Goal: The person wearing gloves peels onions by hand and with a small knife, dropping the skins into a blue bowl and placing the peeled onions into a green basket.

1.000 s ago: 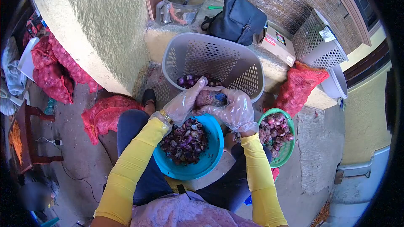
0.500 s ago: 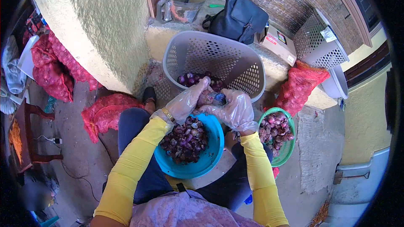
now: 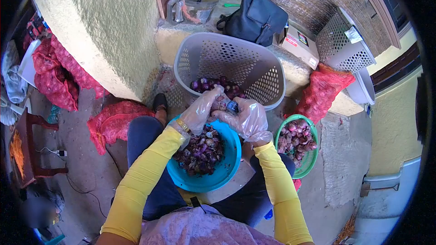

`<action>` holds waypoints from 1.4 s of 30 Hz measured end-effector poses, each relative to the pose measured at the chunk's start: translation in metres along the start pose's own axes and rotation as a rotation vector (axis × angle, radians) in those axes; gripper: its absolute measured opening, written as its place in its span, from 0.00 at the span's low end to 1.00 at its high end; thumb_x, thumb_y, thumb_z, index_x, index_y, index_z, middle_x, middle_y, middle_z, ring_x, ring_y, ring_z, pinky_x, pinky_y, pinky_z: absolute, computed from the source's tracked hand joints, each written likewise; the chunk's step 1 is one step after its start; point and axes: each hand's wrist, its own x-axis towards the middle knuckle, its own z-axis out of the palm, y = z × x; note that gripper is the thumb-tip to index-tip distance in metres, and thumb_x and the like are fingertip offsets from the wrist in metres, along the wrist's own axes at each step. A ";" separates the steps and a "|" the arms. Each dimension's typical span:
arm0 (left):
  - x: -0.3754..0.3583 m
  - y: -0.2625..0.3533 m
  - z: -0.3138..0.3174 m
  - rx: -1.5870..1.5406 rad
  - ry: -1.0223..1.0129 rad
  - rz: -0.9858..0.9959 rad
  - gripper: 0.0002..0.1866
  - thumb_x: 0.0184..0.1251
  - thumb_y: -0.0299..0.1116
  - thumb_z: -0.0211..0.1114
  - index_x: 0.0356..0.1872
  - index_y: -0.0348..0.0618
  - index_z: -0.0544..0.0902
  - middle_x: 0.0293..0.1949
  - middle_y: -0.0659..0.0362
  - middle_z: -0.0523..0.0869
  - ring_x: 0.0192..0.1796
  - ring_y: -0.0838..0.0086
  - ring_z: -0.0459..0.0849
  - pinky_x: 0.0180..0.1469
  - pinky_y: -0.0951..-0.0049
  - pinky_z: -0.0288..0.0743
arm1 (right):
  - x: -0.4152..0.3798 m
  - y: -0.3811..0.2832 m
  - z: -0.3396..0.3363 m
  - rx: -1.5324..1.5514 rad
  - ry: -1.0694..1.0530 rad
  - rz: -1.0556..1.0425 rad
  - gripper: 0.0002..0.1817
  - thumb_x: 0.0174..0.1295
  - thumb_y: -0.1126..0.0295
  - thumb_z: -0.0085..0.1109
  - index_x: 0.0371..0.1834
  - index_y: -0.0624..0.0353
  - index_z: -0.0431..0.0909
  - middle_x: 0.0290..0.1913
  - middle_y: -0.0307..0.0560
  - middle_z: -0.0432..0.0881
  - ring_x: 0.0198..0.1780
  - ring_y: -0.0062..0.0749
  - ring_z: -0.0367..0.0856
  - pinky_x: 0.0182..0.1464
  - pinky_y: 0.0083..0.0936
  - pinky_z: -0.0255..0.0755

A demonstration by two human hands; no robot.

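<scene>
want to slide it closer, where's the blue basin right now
In the head view, the blue basin sits just below centre, between the person's legs and close by their left hand and right hand, with the green basket to its right.

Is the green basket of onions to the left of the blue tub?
No, the green basket sits to the right of the blue tub.

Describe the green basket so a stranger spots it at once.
Find the big grey basket at upper centre. Below and right of it, near a red mesh sack, sits the green basket of onions. Its green rim sets it apart from the blue basin to its left.
</scene>
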 end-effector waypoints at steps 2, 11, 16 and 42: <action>0.002 -0.004 -0.007 0.015 -0.047 -0.004 0.24 0.83 0.61 0.51 0.46 0.51 0.82 0.37 0.69 0.87 0.31 0.85 0.78 0.30 0.81 0.65 | 0.000 0.002 0.001 -0.018 -0.037 0.014 0.34 0.50 0.32 0.77 0.34 0.57 0.90 0.27 0.58 0.87 0.31 0.58 0.88 0.37 0.46 0.81; -0.012 0.005 0.006 0.041 -0.035 -0.156 0.23 0.83 0.60 0.54 0.46 0.52 0.84 0.34 0.71 0.86 0.29 0.85 0.77 0.28 0.80 0.65 | -0.003 0.009 -0.002 0.053 -0.125 -0.017 0.29 0.55 0.36 0.76 0.45 0.49 0.93 0.32 0.56 0.90 0.35 0.55 0.90 0.40 0.45 0.82; -0.003 0.000 0.003 -0.041 0.005 -0.027 0.24 0.83 0.60 0.53 0.42 0.51 0.85 0.33 0.68 0.86 0.29 0.83 0.78 0.28 0.79 0.66 | -0.005 -0.004 0.006 0.159 -0.118 0.092 0.27 0.61 0.40 0.73 0.45 0.55 0.92 0.34 0.60 0.89 0.37 0.59 0.89 0.40 0.45 0.81; 0.018 -0.025 0.028 -0.600 0.043 0.527 0.37 0.88 0.60 0.40 0.60 0.31 0.82 0.73 0.41 0.77 0.75 0.50 0.76 0.82 0.52 0.63 | 0.000 -0.004 0.026 0.136 -0.045 0.158 0.25 0.68 0.46 0.70 0.49 0.60 0.89 0.36 0.65 0.89 0.40 0.66 0.88 0.42 0.46 0.80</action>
